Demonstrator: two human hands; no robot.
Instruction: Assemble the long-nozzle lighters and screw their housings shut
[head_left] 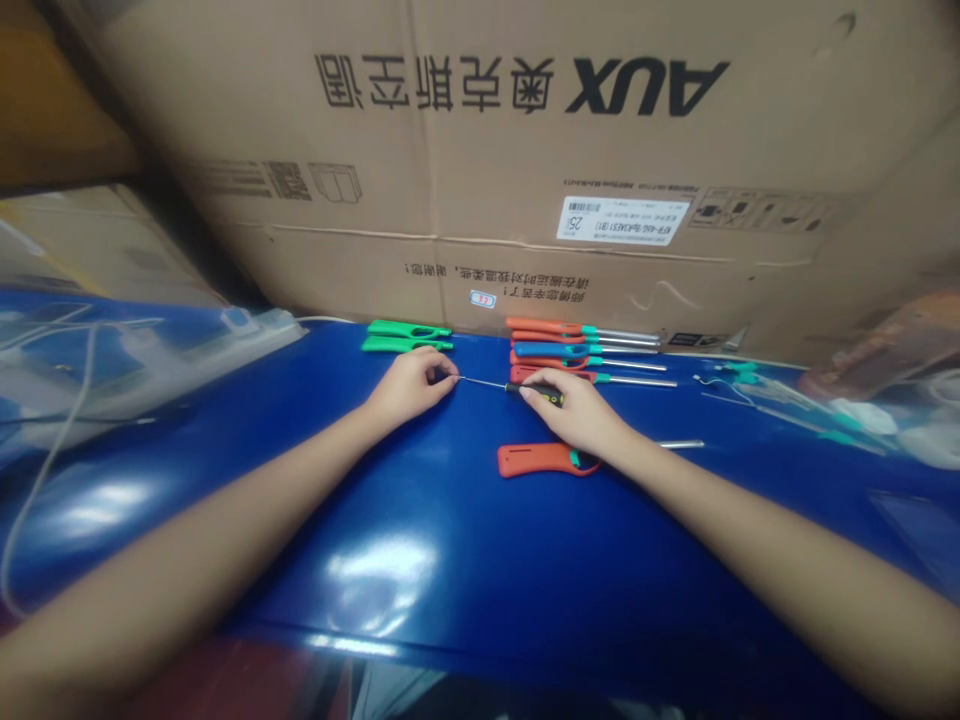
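Note:
A screwdriver [487, 383] with a thin metal shaft and a black and yellow handle lies level above the table, its handle wrapped by my right hand [577, 408]. Its tip reaches my left hand [416, 383], whose thumb and forefinger are pinched together there; anything small between them is too tiny to make out. Just below my right hand lies an orange long-nosed lighter [534, 459], its metal tube partly hidden by my wrist. Beyond my left hand are two green lighter bodies [401, 336] without tubes.
A row of orange lighters [544, 325] and one blue lighter [551, 350] lies on the blue table [450, 560]. A large cardboard box [480, 200] walls off the back. Clear plastic with cables [217, 350] sits left; thin parts with green pieces [795, 400] lie right.

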